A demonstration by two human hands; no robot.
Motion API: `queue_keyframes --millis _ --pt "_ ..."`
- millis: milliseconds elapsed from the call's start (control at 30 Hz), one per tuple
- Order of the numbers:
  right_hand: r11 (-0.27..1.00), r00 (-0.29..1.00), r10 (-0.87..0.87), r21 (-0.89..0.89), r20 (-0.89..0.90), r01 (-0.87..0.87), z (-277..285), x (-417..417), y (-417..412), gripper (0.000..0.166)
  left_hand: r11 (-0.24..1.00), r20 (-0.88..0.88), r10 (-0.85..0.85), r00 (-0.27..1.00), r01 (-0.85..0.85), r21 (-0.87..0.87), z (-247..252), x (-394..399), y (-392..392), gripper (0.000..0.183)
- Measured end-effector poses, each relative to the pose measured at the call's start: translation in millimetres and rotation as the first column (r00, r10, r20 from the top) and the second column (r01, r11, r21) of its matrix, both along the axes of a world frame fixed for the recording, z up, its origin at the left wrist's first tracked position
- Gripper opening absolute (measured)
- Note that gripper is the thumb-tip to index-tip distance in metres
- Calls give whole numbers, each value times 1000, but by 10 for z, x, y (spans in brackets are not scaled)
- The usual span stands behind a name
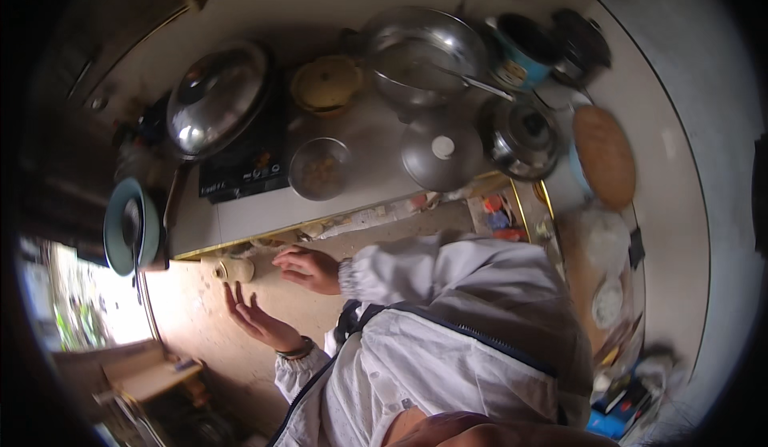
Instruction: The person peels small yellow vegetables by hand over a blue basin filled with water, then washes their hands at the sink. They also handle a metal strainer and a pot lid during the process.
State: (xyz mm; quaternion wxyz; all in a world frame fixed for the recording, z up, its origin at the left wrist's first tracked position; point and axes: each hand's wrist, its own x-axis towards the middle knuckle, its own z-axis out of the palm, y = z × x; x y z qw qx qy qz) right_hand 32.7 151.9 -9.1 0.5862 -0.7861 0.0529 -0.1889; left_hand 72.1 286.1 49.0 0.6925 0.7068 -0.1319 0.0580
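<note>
Both of my hands are held out in the air, with nothing in them. My left hand [262,325], lower in the view, has its fingers spread, and a dark band circles its wrist. My right hand [311,268] is nearer the counter's front edge, its fingers bent and slightly apart. In the view, a pale yellow container [235,270] on the floor appears just beyond my left fingertips; no contact is visible. On the counter [255,222] are a metal bowl [320,169] of small yellowish pieces and a black induction cooker [243,174] under a lidded metal pan [219,99].
Farther along the counter are a lidded yellow pot [327,84], a large wok [426,57], a grey lid [443,154], a lidded steel pot [523,138] and a blue pot [523,51]. A teal basin [132,228] stands at left, near a bright doorway [114,297].
</note>
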Motion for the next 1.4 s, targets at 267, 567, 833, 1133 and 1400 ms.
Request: queue_keyframes --millis 267,567,833,1133,1400 --pt "751 777 -622 -203 99 628 763 -1635 -1374 17 975 -88 -220 971 223 18 -621 376 -125 38" --pt "482 487 -864 -494 -130 723 267 -2836 -2654 33 897 -69 -432 899 436 71 -524 -107 -1183 32" --pt "520 800 -599 -746 28 415 -608 -1903 -3164 71 871 -128 -470 873 483 94 -263 -908 -2084 31" --pt "698 873 -483 -635 -74 332 26 -2188 -3290 36 903 -116 -380 918 395 171 -213 -1153 -2394 30" --pt "598 756 -654 -633 -31 491 1150 -3668 -4068 36 887 -185 -393 901 424 182 -327 -1220 -2720 28"
